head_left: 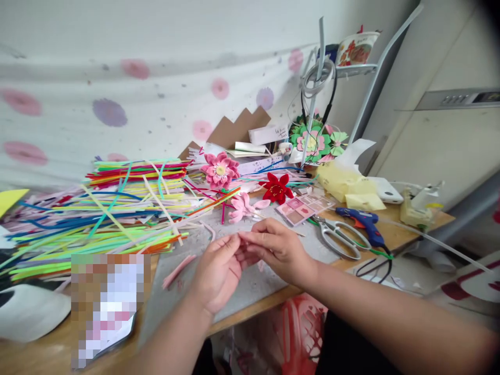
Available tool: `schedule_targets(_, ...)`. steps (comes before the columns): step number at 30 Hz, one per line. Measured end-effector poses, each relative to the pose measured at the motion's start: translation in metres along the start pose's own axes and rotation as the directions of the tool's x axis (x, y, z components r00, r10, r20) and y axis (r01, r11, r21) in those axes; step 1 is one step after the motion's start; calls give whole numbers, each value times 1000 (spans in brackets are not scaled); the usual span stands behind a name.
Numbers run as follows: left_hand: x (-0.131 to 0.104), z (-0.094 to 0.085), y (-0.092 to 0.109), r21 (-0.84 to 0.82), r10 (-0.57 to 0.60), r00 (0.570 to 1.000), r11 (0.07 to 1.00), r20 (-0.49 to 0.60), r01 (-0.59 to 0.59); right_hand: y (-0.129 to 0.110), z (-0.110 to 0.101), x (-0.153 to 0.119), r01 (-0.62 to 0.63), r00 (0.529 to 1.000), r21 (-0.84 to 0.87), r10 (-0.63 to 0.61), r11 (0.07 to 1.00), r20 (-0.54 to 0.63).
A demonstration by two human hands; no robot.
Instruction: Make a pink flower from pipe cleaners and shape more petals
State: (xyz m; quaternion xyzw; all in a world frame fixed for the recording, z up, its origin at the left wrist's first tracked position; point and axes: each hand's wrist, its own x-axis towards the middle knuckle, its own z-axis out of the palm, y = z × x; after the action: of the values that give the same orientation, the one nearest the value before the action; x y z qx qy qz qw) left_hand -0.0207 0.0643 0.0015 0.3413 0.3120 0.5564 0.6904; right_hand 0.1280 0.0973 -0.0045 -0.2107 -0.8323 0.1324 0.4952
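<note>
Above the grey mat (172,307), my left hand (220,271) and my right hand (279,250) meet at the fingertips. Both are closed in a pinch; whatever lies between the fingers is too small or hidden to make out. Just beyond them is a pale pink fuzzy flower (242,207). A red flower (276,188) and a larger pink flower (221,171) lie farther back. Left of my left hand, a small bundle of pink strips (178,272) rests on the mat.
Piles of coloured fuzzy stems (101,219) cover the left side. Right of the hands are a pink palette (300,207), scissors (339,237) and a blue glue gun (363,223) with its cable. A blurred-out device lies front left.
</note>
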Motion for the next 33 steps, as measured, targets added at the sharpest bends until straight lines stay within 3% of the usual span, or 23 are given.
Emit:
schedule_targets(5, -34, 22, -4, -177, -72, 986, 979, 151, 99, -17, -10, 1, 25, 997, 38, -22, 999, -68)
schedule_targets(10, -54, 34, -4, -106, -36, 961, 992, 275, 67, -35, -18, 0, -31, 995, 48, 35, 998, -94)
schedule_targets(13, -61, 39, -8, -11, -17, 953, 1000, 303, 21, -43, -20, -1, -142, 986, 72, 148, 987, -77)
schedule_targets(16, -66, 42, -12, 40, -10, 945, 999, 326, -3, -49, -23, -4, -335, 940, 153, 342, 930, -19)
schedule_targets(18, -70, 43, -13, 30, -20, 946, 999, 323, 11, -52, -26, -7, -476, 874, 285, 484, 832, 47)
schedule_targets(20, -73, 44, -13, 10, -33, 951, 999, 309, 32, -54, -30, -10, -540, 824, 427, 558, 726, 93)
schedule_targets(22, -76, 45, -12, -5, -35, 952, 999, 304, 39, -55, -36, -13, -477, 853, 487, 519, 731, 56)
schedule_targets(24, -78, 47, -10, -10, -27, 950, 999, 312, 32, -55, -42, -17, -346, 922, 455, 387, 821, 2)
schedule_targets(26, -80, 51, -11, -8, -14, 945, 1000, 326, 18, -55, -46, -20, -251, 964, 405, 263, 879, 25)
schedule_targets(29, -81, 54, -15, 37, -23, 943, 999, 331, 11, -54, -51, -24, -276, 961, 402, 239, 873, 142)
schedule_targets(33, -80, 55, -24, 134, -49, 946, 991, 320, 6, -53, -53, -26, -411, 911, 378, 356, 830, 209)
